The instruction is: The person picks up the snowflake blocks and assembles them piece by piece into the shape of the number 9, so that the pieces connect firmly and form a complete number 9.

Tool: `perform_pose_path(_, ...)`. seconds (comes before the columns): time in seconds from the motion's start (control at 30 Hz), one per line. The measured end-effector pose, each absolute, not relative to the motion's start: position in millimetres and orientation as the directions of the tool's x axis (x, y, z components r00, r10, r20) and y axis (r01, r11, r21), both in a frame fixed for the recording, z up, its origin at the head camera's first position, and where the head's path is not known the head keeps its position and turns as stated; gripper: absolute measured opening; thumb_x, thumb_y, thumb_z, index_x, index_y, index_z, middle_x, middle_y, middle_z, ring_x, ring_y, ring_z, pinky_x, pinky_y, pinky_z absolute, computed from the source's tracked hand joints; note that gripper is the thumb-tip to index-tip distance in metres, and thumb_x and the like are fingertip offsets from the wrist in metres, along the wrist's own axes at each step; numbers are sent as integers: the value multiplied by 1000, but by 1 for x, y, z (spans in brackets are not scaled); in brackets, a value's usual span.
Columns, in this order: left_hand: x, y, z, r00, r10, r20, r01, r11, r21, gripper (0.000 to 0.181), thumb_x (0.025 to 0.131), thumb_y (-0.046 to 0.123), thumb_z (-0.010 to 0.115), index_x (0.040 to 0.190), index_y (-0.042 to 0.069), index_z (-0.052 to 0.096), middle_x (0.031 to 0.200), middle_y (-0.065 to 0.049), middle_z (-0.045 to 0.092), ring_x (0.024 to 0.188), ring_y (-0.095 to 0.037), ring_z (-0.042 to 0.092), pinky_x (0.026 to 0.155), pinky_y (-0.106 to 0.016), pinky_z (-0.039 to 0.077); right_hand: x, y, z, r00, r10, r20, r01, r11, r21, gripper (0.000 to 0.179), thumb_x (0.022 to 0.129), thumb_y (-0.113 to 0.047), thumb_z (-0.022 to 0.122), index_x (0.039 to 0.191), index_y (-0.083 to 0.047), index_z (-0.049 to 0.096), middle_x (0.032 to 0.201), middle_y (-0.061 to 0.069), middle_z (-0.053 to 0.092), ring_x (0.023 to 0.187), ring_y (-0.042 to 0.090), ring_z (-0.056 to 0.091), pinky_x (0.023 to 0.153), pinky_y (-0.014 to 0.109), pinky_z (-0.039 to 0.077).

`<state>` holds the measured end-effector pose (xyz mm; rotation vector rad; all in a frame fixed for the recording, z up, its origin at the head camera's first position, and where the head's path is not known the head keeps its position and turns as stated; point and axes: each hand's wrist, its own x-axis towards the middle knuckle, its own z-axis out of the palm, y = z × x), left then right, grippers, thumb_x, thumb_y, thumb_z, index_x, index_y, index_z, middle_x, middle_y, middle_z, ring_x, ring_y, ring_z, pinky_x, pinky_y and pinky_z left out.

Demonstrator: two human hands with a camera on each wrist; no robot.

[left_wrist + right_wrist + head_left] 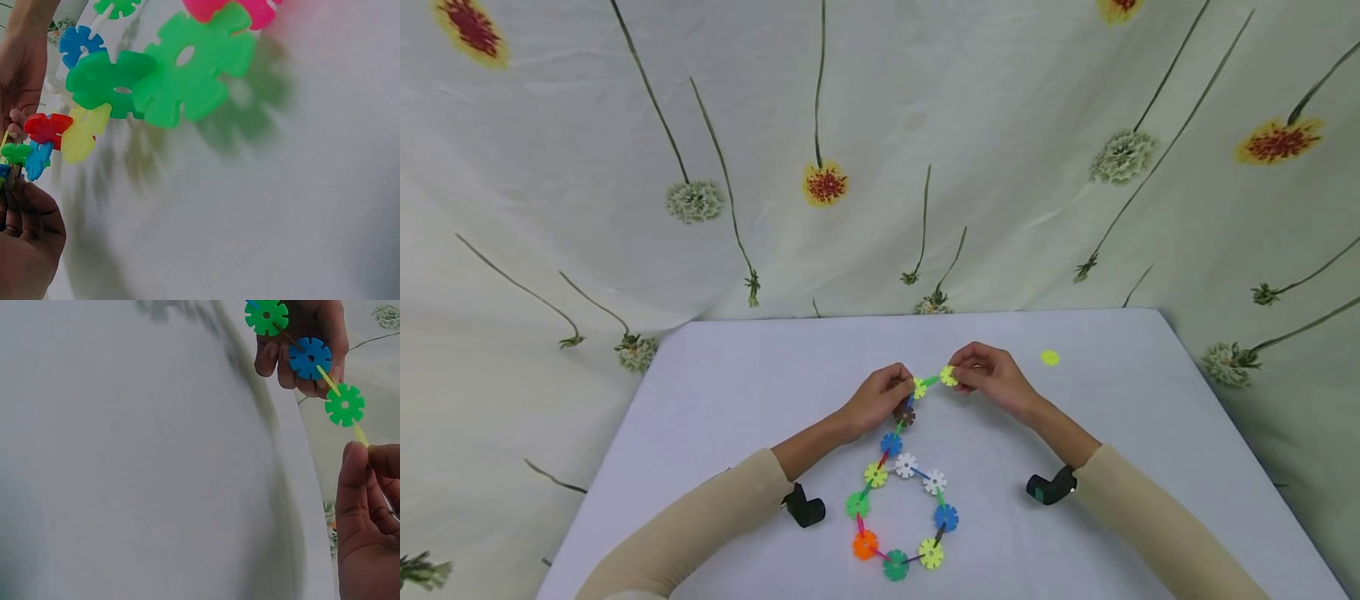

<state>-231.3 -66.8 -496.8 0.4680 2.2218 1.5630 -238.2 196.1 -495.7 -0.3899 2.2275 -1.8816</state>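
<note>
Notched plastic discs, slotted edge to edge, make a chain with a closed loop at its near end; a green disc (896, 565) is at the loop's bottom. My left hand (876, 404) pinches the chain's far stretch, close to a brown disc (906, 416) and a yellow-green disc (919, 388). My right hand (992, 379) pinches another yellow-green disc (948, 376) between thumb and fingers. That disc stands edge-on in the right wrist view, touching or very close to the green-looking disc (344, 405); whether they are joined I cannot tell. Fingers partly hide the left hand's hold.
A loose yellow disc (1049, 357) lies on the white-covered table (760, 358), beyond and right of my right hand. Black wrist cameras hang by both sleeves, the left camera (805, 506) and the right camera (1051, 486). A flower-printed cloth (880, 100) hangs behind the table.
</note>
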Motion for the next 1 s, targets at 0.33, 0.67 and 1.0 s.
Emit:
perform_pose_path(0.33, -231, -69, -494, -872, 479, -102, 55, 302, 952, 20, 113, 19, 51, 113, 0, 60, 88, -4, 59, 73, -12, 56, 70, -24, 49, -236, 184, -494, -943, -332, 16, -72, 156, -985, 21, 105, -6, 66, 122, 6, 65, 105, 14, 71, 82, 9, 74, 77, 25, 63)
perform_pose_path(0.67, -233, -65, -498, -870, 486, -82, 80, 303, 950, 18, 112, 17, 54, 112, 0, 61, 87, -2, 58, 69, -10, 58, 68, -23, 50, -234, 184, -492, -937, -342, 69, -148, 208, -967, 17, 102, -1, 68, 118, 6, 68, 105, 27, 71, 77, 10, 73, 74, 25, 63)
perform_pose_path(1.0, -232, -64, -497, -857, 510, -74, 108, 318, 942, 19, 112, 16, 54, 113, -2, 61, 90, -8, 61, 70, -12, 56, 68, -23, 49, -233, 186, -494, -931, -360, 64, -159, 240, -958, 17, 102, -2, 69, 117, 5, 67, 100, 26, 72, 76, 12, 72, 73, 27, 63)
